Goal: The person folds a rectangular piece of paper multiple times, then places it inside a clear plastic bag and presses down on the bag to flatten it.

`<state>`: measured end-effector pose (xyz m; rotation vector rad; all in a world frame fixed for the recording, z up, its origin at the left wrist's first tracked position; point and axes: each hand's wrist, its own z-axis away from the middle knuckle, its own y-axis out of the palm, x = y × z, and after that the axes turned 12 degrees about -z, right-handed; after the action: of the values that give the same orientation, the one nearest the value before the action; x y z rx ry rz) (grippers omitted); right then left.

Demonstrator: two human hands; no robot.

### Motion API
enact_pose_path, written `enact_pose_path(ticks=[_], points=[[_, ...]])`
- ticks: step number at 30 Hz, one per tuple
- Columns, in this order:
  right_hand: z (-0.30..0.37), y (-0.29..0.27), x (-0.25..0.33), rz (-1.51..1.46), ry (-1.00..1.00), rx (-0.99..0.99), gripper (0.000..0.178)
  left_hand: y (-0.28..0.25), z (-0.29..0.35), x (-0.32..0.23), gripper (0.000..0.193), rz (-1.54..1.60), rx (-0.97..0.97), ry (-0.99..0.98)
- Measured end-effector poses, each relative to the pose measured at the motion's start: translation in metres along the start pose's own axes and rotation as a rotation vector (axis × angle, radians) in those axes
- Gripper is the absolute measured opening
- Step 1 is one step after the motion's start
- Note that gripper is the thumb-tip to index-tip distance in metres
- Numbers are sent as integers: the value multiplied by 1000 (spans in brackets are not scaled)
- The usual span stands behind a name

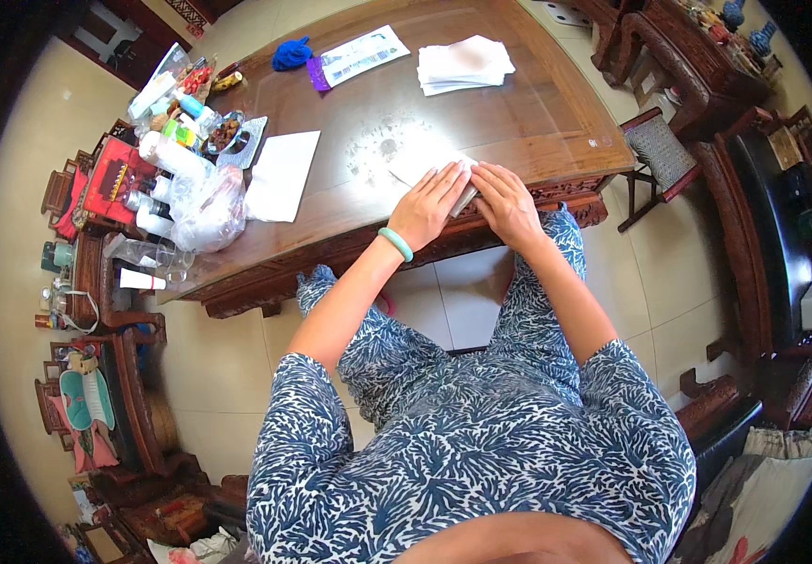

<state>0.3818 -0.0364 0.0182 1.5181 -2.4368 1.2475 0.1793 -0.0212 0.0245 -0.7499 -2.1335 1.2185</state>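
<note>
At the near edge of the wooden table, a white sheet of paper (412,167) lies partly under my hands. My left hand (431,200), with a pale green bangle on its wrist, rests flat on the paper with fingers stretched out. Beside it my right hand (511,204) also lies flat, its fingertips close to the left ones. Part of the sheet shows between the hands at the table edge; the rest is covered, so I cannot tell whether it is folded. A pile of white paper (465,70) sits farther back, and more white paper (283,176) lies to the left.
The table (537,122) also bears a blue crumpled cloth (291,54), a white and purple package (361,58) and, at its left, a clear plastic bag (210,211) among bottles. A folding stool (658,155) stands right of the table.
</note>
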Motion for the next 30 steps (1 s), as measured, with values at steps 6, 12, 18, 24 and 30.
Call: enact_pose_path(ticks=[6, 12, 18, 24, 30], points=[[-1, -1, 0, -36, 34, -15, 38, 2, -3, -1, 49, -2, -39, 3], [13, 6, 10, -114, 225, -238, 37, -5, 0, -1, 46, 58, -40, 1], [35, 11, 13, -1137, 950, -66, 56, -10, -2, -8, 45, 213, -69, 7], [21, 12, 8, -2145, 1272, 19, 82, -23, 11, -18, 50, 280, 0, 133], [9, 14, -4, -2324, 1344, 137, 65, -44, 21, -34, 48, 313, 57, 209]])
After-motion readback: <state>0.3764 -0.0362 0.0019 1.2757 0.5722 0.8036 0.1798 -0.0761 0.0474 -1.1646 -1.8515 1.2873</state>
